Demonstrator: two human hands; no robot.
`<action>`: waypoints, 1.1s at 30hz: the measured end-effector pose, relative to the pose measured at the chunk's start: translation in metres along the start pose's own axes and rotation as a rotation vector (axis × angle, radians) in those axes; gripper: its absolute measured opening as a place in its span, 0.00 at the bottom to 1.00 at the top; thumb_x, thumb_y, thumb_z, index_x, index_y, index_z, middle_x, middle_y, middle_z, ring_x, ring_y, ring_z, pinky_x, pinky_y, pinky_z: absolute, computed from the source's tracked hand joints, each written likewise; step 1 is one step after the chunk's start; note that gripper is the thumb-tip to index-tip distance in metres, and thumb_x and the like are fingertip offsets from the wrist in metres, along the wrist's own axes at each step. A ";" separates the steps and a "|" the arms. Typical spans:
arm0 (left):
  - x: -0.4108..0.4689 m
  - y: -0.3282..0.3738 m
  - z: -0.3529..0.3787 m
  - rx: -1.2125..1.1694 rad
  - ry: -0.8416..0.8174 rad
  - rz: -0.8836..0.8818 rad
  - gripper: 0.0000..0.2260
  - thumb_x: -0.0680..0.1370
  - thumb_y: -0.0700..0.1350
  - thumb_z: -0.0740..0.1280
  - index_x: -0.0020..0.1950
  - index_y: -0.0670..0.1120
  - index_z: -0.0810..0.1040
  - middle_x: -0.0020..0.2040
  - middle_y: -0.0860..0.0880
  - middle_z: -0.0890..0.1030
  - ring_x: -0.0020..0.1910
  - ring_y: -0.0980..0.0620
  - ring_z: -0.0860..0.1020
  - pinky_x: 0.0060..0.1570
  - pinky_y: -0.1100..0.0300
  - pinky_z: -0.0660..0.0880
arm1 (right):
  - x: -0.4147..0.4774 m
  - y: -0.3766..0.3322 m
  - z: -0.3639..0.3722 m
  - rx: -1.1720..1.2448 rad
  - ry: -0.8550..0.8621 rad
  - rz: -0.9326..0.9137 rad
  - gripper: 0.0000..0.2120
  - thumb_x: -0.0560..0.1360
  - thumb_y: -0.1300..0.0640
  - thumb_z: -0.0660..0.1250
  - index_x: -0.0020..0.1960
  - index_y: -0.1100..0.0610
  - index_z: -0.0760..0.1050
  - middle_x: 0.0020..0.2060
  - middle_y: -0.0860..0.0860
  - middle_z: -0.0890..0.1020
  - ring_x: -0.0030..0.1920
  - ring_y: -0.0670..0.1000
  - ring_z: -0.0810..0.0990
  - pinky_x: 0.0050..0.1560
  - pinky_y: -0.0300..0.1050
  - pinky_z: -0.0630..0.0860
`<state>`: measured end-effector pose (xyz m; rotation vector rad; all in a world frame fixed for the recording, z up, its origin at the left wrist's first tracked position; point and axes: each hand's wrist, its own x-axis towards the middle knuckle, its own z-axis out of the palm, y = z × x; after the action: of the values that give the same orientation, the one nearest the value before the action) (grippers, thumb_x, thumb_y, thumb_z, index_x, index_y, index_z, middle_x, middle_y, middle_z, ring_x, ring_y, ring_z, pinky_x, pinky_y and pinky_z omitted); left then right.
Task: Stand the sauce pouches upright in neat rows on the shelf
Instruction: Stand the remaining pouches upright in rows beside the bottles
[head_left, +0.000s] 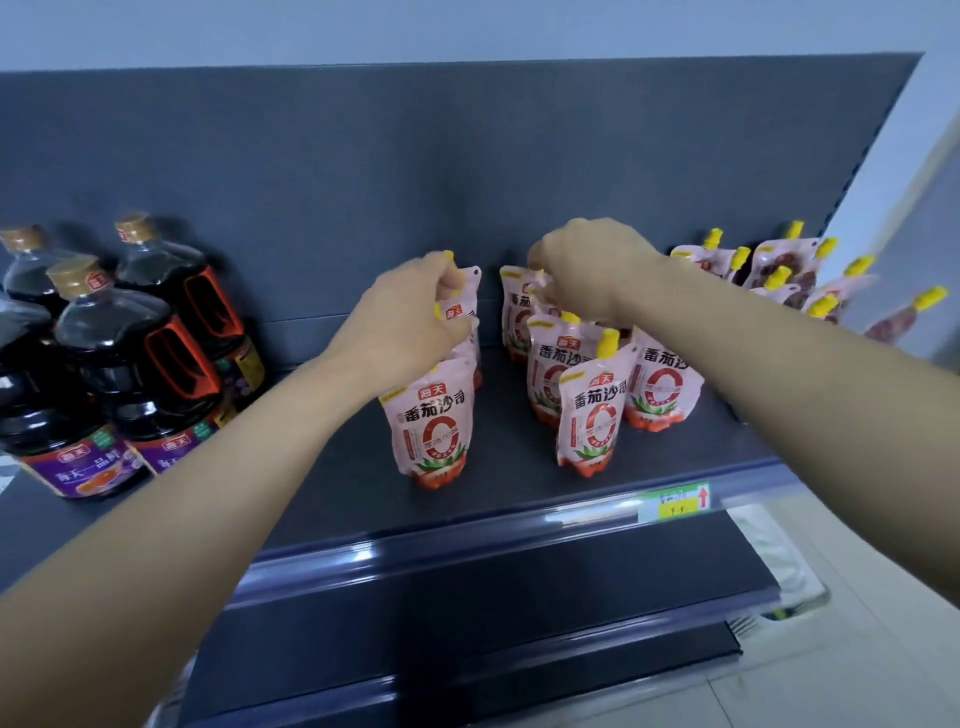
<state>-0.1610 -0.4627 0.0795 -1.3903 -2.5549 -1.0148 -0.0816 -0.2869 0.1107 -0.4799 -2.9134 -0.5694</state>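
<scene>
Several pink tomato sauce pouches with yellow caps stand on the dark shelf (509, 483). One upright pouch (428, 421) is at the front of the left row and another (592, 410) at the front of the right group. My left hand (410, 322) is shut on the tops of the left row's pouches (465, 296) behind the front one. My right hand (592, 270) grips the top of a rear pouch (517, 312) in the right group. More pouches behind both hands are partly hidden.
Large dark soy sauce bottles (124, 364) stand at the left of the shelf. Other yellow-capped pouches (784, 275) lean in a loose pile at the far right. A price label (672, 501) sits on the shelf's front rail; lower shelves lie below.
</scene>
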 end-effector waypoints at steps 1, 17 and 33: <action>0.001 0.013 0.002 0.024 0.009 0.038 0.13 0.74 0.46 0.68 0.57 0.47 0.73 0.55 0.51 0.77 0.53 0.52 0.75 0.53 0.57 0.73 | -0.008 0.010 -0.002 -0.015 0.009 0.009 0.13 0.75 0.61 0.61 0.58 0.58 0.76 0.53 0.59 0.80 0.50 0.63 0.79 0.37 0.45 0.67; 0.031 0.193 0.116 0.217 0.024 0.471 0.12 0.76 0.44 0.64 0.58 0.44 0.72 0.55 0.45 0.75 0.56 0.45 0.72 0.53 0.51 0.69 | -0.151 0.180 -0.004 -0.118 -0.020 0.272 0.14 0.76 0.54 0.64 0.60 0.56 0.75 0.53 0.59 0.81 0.52 0.62 0.80 0.46 0.49 0.75; 0.133 0.275 0.220 0.096 -0.006 0.620 0.12 0.77 0.45 0.64 0.59 0.45 0.72 0.58 0.47 0.76 0.57 0.48 0.72 0.54 0.54 0.69 | -0.163 0.323 0.062 -0.171 -0.117 0.465 0.14 0.76 0.56 0.65 0.61 0.58 0.74 0.54 0.56 0.80 0.54 0.61 0.79 0.54 0.50 0.72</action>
<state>0.0256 -0.1364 0.0961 -1.9599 -1.9167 -0.7573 0.1748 -0.0259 0.1340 -1.2052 -2.7190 -0.7363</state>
